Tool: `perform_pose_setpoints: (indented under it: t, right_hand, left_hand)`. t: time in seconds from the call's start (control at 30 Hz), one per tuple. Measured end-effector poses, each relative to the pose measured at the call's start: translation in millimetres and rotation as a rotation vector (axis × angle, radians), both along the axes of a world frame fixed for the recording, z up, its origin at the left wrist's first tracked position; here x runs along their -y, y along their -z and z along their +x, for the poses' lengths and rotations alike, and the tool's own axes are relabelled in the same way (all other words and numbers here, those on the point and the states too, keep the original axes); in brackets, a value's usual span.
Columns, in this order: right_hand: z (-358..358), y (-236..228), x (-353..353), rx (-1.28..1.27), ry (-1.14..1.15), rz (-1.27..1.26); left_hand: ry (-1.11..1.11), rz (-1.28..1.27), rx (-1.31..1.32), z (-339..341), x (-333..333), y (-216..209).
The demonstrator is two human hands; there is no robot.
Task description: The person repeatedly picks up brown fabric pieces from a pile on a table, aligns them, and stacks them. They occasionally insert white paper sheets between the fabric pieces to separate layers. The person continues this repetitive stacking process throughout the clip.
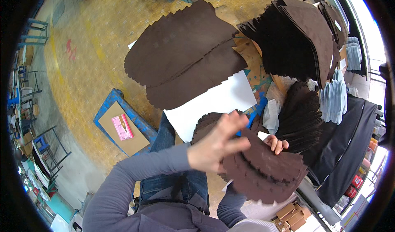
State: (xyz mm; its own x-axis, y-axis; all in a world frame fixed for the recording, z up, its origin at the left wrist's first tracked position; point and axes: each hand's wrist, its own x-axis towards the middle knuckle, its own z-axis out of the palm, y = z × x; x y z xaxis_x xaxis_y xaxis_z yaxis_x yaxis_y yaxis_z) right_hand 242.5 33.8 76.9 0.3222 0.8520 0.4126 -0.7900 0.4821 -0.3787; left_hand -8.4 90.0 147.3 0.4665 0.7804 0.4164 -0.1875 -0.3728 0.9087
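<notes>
My right hand grips the upper edge of a stack of dark brown cut pieces with scalloped edges, its fingertips curled over the top. The stack is fanned and tilted near my body. Over its left end my left hand is raised, slightly blurred by motion, with fingers apart and nothing visible in them. Behind that hand shows another brown piece. Farther away, similar brown pieces lie overlapped in a row, partly covering a white sheet.
Thick stacks of brown pieces stand at the far right, with grey-white pieces beside them. Black cover material hangs at the right. On my left, a blue-framed stand carries a board with a pink box.
</notes>
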Motion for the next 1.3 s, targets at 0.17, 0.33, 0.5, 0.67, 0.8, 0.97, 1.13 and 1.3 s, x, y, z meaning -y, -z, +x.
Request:
perform_pose_setpoints:
  t: [0.17,0.33,0.5,0.67,0.8,0.97,1.13,1.3]
  right_hand:
    - [-9,-33,50,-0.057,-0.12,-0.138]
    - [-19,-32,93,0.022,-0.101,-0.459]
    - [-3,4,111,0.326,-0.187,-0.851]
    - [-50,59,70,1.648,0.161,-1.167]
    - [-79,101,83,2.177,-0.072,-1.131]
    - [-86,91,69,2.011,-0.095,-1.208]
    - [-92,78,6,1.742,0.161,-1.078]
    - [-123,61,-120,1.558,0.1,-0.72]
  left_hand:
    - [0.215,0.014,0.174,40,62,-17]
    - [-0.068,-0.027,0.252,33,76,-16]
    - [-0.151,-0.497,0.222,8,135,25]
    - [-0.468,-1.123,-0.533,-12,181,119]
    - [-0.415,-1.253,-0.355,-38,146,128]
    - [-0.594,-1.333,-0.082,-70,83,127]
    - [-0.887,-1.254,0.071,-129,16,148]
    - [-1.086,-1.087,-0.023,-194,-57,180]
